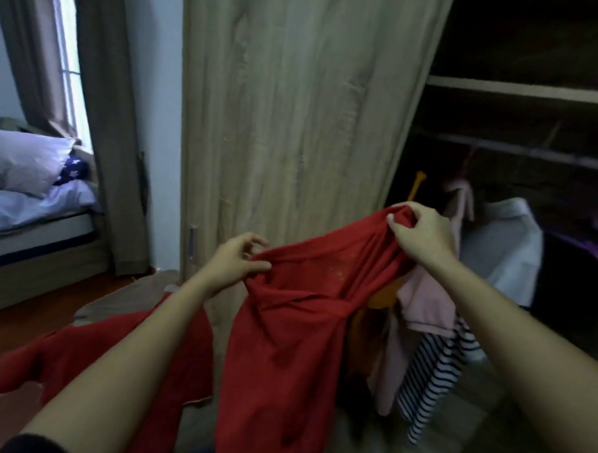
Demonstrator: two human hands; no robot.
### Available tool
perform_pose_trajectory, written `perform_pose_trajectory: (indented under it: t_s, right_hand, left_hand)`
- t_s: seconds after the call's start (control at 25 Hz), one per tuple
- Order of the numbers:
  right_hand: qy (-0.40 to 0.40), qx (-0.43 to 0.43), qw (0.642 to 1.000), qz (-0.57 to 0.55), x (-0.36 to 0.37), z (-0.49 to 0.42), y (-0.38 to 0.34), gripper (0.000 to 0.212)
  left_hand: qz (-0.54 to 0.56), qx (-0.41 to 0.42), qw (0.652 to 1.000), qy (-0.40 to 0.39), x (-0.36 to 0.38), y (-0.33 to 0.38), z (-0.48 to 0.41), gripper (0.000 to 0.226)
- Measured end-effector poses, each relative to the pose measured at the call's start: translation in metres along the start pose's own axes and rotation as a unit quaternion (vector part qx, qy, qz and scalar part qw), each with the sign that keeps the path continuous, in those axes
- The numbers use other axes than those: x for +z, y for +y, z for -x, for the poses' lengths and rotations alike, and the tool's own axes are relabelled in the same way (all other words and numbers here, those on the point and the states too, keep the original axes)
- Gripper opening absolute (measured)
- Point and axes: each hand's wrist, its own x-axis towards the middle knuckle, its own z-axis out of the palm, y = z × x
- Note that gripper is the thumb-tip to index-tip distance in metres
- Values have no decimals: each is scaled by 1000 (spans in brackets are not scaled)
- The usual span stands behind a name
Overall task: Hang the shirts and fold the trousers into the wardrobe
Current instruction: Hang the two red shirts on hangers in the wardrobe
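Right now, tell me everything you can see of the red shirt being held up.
The red shirt is plain, soft, thin-looking cloth with faint pale specks near its top. The left hand and right hand each pinch its bunched upper edge, the right higher, so it hangs slanted and creased before the wardrobe door, a twisted fold across its middle. More red cloth spreads at lower left; whether it is the same piece is unclear.

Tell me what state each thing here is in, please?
Red shirt: held up, bunched, not yet hung.
Left hand: pinches the shirt's top edge.
Right hand: grips the shirt's top edge.
Wardrobe: open on its right side.
Pink shirt: hanging inside.
Striped shirt: hanging inside.
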Motion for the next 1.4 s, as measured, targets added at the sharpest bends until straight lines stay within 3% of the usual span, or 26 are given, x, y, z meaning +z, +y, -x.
perform_pose_trajectory:
  t_s: [0.12, 0.2, 0.28, 0.44, 0.52, 0.6, 0.68, 0.8, 0.92, 1.12, 1.24, 1.4]
  right_hand:
    - [0, -94, 981, 169, -42, 17, 48, 26]
    - [-46, -150, 962, 222, -57, 30, 69, 24]
    - [-96, -169, 963, 187, -81, 45, 87, 34]
    - [-166, -203, 964, 45, -141, 65, 112, 45]
    - [-158, -177, 968, 78, -162, 66, 129, 49]
    - [-150, -130, 969, 147, -182, 71, 150, 49]
    - [-121, -74, 979, 148, -199, 81, 167, 33]
    - [-88, -12, 985, 146, -224, 96, 187, 30]
    - [-88, 49, 989, 108, -248, 106, 208, 45]
    - [-77, 102, 991, 44, -269, 96, 232, 47]
    - [-51, 93, 992, 68, -269, 79, 230, 42]
    - [-97, 39, 981, 162, -253, 56, 237, 40]
  left_hand:
    - [101, 36, 993, 54, 6, 53, 0, 33]
    - [78, 38, 995, 42, 19, 75, 3, 36]
    - [24, 60, 998, 25, 39, 97, 10, 38]
    - [-132, 148, 973, 117, 73, 144, 18, 31]
    - [-230, 183, 951, 98, 95, 152, 25, 35]
    - [-250, 189, 945, 95, 123, 162, 30, 34]
    - [-266, 188, 942, 84, 152, 172, 32, 35]
    - [-298, 177, 938, 11, 191, 182, 34, 38]
    - [-261, 189, 947, 3, 224, 193, 37, 35]
    - [-190, 177, 966, 10, 277, 214, 33, 20]
    - [-131, 190, 973, -14, 302, 227, 20, 41]
    - [-47, 180, 982, -18, 359, 240, -14, 47]
